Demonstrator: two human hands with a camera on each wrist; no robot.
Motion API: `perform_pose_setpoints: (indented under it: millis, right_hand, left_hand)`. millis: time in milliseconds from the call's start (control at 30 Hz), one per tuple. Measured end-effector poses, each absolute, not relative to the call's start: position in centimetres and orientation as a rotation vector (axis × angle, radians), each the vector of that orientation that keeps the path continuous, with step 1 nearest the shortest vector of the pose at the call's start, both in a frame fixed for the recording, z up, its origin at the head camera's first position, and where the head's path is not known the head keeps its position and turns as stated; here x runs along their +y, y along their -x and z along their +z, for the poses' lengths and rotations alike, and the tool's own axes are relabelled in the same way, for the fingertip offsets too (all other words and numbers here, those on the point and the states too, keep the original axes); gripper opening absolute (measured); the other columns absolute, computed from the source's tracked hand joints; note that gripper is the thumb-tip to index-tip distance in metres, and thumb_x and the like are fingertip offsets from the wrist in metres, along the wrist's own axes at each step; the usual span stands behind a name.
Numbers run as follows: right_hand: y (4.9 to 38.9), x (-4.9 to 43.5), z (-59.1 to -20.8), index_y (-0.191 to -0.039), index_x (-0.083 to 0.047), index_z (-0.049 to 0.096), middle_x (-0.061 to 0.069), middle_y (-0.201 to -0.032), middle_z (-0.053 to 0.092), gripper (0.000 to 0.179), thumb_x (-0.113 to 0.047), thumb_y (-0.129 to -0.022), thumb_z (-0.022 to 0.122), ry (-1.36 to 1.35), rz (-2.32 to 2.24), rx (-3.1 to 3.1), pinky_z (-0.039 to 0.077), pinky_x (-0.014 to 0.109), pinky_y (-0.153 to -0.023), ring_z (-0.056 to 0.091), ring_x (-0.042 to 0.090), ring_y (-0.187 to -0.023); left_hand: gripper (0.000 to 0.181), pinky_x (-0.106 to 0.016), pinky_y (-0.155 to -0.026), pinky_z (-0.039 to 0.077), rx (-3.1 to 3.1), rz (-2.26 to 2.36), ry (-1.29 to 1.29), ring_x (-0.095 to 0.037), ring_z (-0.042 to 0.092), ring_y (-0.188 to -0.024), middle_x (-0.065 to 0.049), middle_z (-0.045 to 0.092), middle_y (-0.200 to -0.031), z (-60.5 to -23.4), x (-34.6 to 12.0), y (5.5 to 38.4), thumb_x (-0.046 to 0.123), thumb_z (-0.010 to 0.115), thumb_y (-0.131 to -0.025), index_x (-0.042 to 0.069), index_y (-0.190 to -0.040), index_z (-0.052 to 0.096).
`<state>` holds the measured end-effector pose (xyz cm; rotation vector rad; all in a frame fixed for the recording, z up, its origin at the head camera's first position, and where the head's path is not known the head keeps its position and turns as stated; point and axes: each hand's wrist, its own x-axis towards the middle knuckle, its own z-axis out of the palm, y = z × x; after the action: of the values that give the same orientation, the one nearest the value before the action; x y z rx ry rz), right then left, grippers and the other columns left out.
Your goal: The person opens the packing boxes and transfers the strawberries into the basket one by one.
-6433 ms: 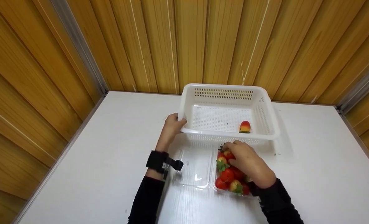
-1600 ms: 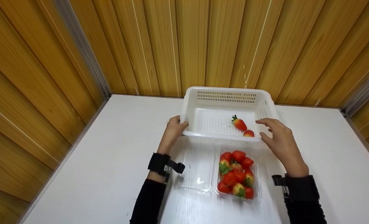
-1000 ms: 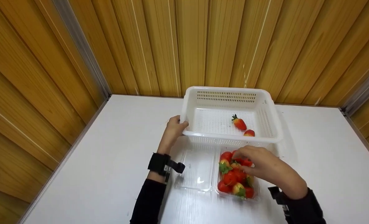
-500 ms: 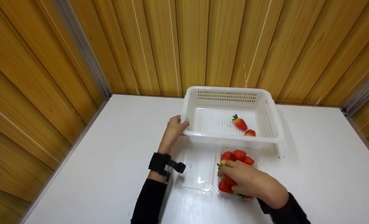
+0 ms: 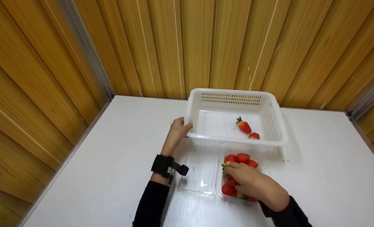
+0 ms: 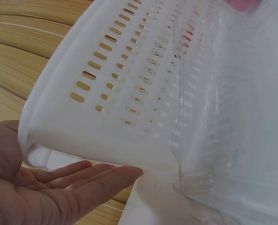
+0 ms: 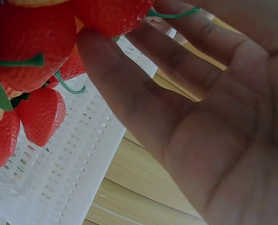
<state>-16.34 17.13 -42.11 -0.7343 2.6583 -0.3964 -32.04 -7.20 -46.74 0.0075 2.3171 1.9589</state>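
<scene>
The white basket (image 5: 235, 139) is gripped at its near left corner by the left hand (image 5: 177, 130): thumb laid over the rim, fingers stretched along the outside, the left forearm (image 5: 169, 147) angled forward. And over at the clear box (image 5: 260, 161), just in front, the right hand (image 5: 256, 183) is lowered onto the strawberries (image 5: 229, 189), back upward, dark sleeve (image 5: 286, 214) slanted in from the lower right. A red strawberry (image 7: 113, 16) is met by the thumb; whether it is gripped cannot be told, fingertips being hidden. Two loose strawberries (image 5: 244, 127) are held in the basket, and a clear plastic lid (image 5: 201, 171) is laid flat on the tabletop (image 5: 127, 157).
</scene>
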Motion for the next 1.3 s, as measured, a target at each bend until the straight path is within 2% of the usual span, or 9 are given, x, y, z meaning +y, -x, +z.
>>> perform_pose_setpoints:
  millis: [233, 433, 733, 1067, 1300]
  right_hand:
    - [16.4, 17.3, -41.9, -0.113, -0.005, 0.066, 0.005, -0.11, 0.062, 0.03, -0.005, -0.086, 0.079, 0.775, -0.386, 2.673, 0.055, 0.045, -0.091, 0.055, 0.024, -0.094]
    - [16.4, 17.7, -41.6, -0.112, -0.006, 0.065, 0.004, -0.107, 0.062, 0.03, -0.007, -0.085, 0.08, 0.851, -0.413, 2.703, 0.057, 0.042, -0.086, 0.055, 0.022, -0.092]
    - [16.2, 18.4, -41.1, -0.102, -0.01, 0.064, 0.002, -0.104, 0.063, 0.029, 0.002, -0.081, 0.08, 1.124, -0.533, 2.844, 0.057, 0.039, -0.082, 0.06, 0.022, -0.092]
    - [15.9, 18.8, -39.8, -0.11, -0.008, 0.067, 0.008, -0.111, 0.067, 0.032, 0.002, -0.083, 0.079, 0.994, -0.61, 2.904, 0.056, 0.049, -0.091, 0.064, 0.03, -0.103]
    - [15.8, 19.6, -39.2, -0.11, -0.009, 0.068, 0.003, -0.106, 0.071, 0.035, 0.003, -0.081, 0.081, 0.953, -0.691, 2.965, 0.058, 0.045, -0.09, 0.065, 0.023, -0.097]
  left_hand:
    - [0.044, -0.038, -0.082, 0.061, 2.312, 1.967, -0.005, -0.044, 0.062, -0.116, -0.028, 0.063, -0.123, -46.6, -7.1, 32.1, 0.008, 0.055, -0.095, -0.015, -0.133, 0.052]
    - [0.043, -0.039, -0.081, 0.061, 2.322, 1.957, -0.002, -0.044, 0.063, -0.114, -0.027, 0.064, -0.121, -46.7, -7.1, 32.1, 0.009, 0.055, -0.095, -0.013, -0.131, 0.054]
    - [0.045, -0.036, -0.078, 0.061, 2.345, 1.935, 0.002, -0.043, 0.064, -0.113, -0.027, 0.063, -0.123, -46.8, -7.2, 32.1, 0.009, 0.055, -0.094, -0.014, -0.133, 0.053]
    - [0.045, -0.036, -0.079, 0.061, 2.332, 1.942, 0.013, -0.043, 0.063, -0.115, -0.027, 0.063, -0.125, -46.8, -7.2, 32.2, 0.01, 0.056, -0.094, -0.013, -0.133, 0.053]
    - [0.044, -0.038, -0.08, 0.061, 2.338, 1.938, 0.004, -0.044, 0.063, -0.114, -0.028, 0.063, -0.123, -46.7, -7.1, 32.1, 0.01, 0.056, -0.096, -0.013, -0.133, 0.053]
